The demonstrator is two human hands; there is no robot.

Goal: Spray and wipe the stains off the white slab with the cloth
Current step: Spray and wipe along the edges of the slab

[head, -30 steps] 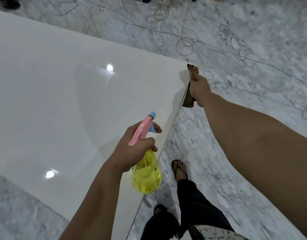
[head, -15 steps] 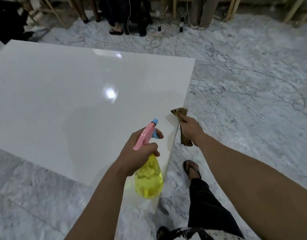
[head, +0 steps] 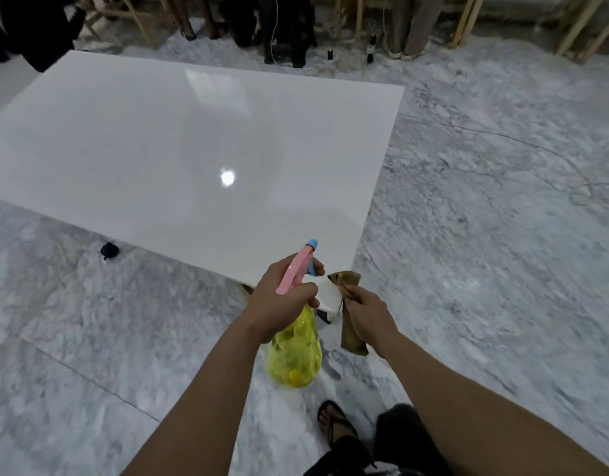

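The white slab [head: 193, 149] is lying flat and glossy across the middle and left of the view, its near corner reaching toward 6 o'clock, where both hands are working. No stain is showing plainly on the surface; a faint yellowish tinge near that corner may be one, though I cannot tell.

The right hand [head: 365, 314] is gripping the brown cloth [head: 351, 324] and holding it against the slab's near corner edge, so the wiping step appears to be in hand. The left hand [head: 282, 297] is curling round the neck of the yellow spray bottle [head: 294, 352], its pink trigger head pointing toward 12 o'clock over the slab.

Next, judging from this, the nozzle needs aiming at any remaining mark, followed by a firm pass of the cloth.

Around it, grey marble floor [head: 485, 235] is spreading everywhere. A small black object [head: 109, 250] is sitting at 9 o'clock just beside the slab's edge. Wooden frames and cables [head: 330, 53] are standing at 12 o'clock, and a thin wire [head: 536, 149] is trailing at 2 o'clock. Nothing is blocking the slab.
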